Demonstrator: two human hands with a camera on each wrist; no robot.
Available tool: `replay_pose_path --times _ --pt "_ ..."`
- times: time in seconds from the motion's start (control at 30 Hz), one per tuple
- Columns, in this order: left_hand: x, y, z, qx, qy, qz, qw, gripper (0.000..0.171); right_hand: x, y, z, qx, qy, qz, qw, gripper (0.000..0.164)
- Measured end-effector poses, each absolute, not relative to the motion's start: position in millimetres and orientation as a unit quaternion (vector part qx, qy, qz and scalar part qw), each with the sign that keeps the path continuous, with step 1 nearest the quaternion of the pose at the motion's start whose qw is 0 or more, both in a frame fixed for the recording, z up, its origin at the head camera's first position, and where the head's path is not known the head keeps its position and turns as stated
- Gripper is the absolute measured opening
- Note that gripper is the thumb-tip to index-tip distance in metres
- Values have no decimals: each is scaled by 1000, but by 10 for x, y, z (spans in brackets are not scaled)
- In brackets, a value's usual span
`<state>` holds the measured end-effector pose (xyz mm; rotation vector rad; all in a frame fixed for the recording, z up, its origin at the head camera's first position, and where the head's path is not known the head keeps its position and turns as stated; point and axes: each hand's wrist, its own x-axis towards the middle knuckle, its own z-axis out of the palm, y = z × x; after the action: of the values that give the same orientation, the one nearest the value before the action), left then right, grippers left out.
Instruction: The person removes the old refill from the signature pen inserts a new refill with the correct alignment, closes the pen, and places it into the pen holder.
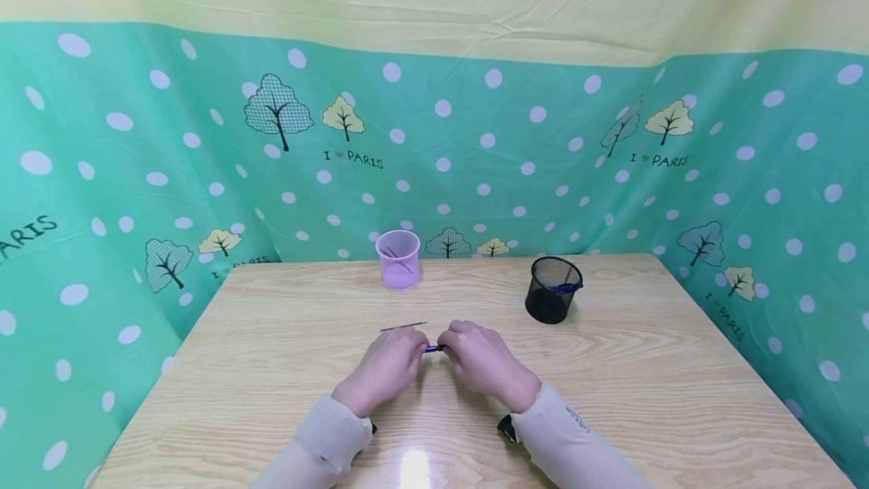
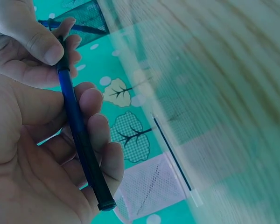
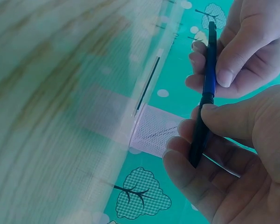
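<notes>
Both hands hold one pen [image 1: 432, 349] with a blue barrel and black ends, low over the middle of the table. My left hand [image 1: 390, 368] grips the barrel; in the left wrist view the pen [image 2: 72, 105] lies across its curled fingers, black clip end outward. At the other end, my right hand [image 1: 485, 361] pinches the black section between thumb and fingers, as the right wrist view shows on the pen [image 3: 200, 133]. A thin dark pen refill [image 1: 403, 327] lies on the table just beyond the left hand.
A lilac mesh cup [image 1: 399, 275] with thin dark sticks inside stands at the table's back edge. To the right is a black mesh cup [image 1: 546, 306] holding blue pens [image 1: 565, 287]. A patterned green cloth [image 1: 468, 172] hangs behind the wooden table [image 1: 271, 368].
</notes>
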<state>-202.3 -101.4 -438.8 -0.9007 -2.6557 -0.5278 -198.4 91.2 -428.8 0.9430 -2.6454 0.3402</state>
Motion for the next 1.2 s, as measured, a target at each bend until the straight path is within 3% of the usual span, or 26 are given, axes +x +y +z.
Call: replay_pose_path --times 0.47,1.2 --pt "-2007 -1031 -4359 -310 -922 -196 125 5 -1981 908 -4283 329 -924 114 159 9" --pt "-2011 -1031 -4378 -298 -924 -202 130 18 -1976 900 -4273 329 -925 114 151 10"
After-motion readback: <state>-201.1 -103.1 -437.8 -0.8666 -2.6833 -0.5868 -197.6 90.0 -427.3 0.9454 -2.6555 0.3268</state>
